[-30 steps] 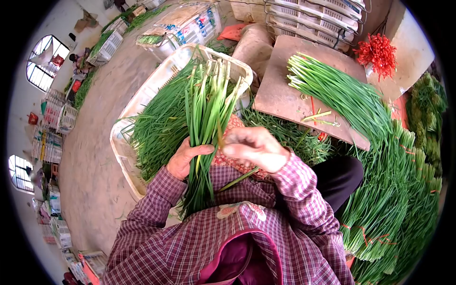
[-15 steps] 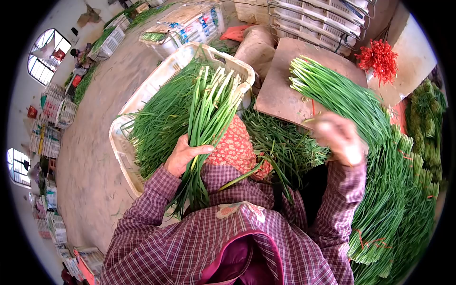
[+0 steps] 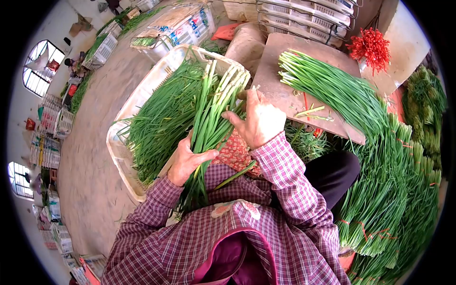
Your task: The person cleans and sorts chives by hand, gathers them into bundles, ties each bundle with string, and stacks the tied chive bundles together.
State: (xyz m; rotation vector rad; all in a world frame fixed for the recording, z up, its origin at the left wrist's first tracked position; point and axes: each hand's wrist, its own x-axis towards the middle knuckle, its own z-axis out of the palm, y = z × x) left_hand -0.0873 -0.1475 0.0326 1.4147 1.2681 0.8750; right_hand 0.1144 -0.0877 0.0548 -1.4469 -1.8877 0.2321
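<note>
A bunch of green stalks (image 3: 207,114) with pale ends pointing up lies across my left hand (image 3: 186,160), whose thumb and fingers are closed round it. At the bunch's right side is my right hand (image 3: 258,118), thumb and forefinger bent toward the stalks near the pale ends; what its fingertips hold is too small to make out. Below and behind the bunch, a white plastic basket (image 3: 124,164) holds more loose green stalks (image 3: 159,118). Right of my right hand, a neat pile of stalks (image 3: 327,83) rests on a brown board (image 3: 270,71).
Tied green bundles (image 3: 380,204) are heaped at the right. Red ties (image 3: 370,50) hang at the upper right beside stacked white crates (image 3: 308,21). A covered crate (image 3: 178,28) stands beyond the basket. Along the far left wall are more crates (image 3: 46,149) and a person (image 3: 76,66).
My right hand moved from the bunch out toward the board, then came back left to the bunch's upper right side. My left hand has kept its grip.
</note>
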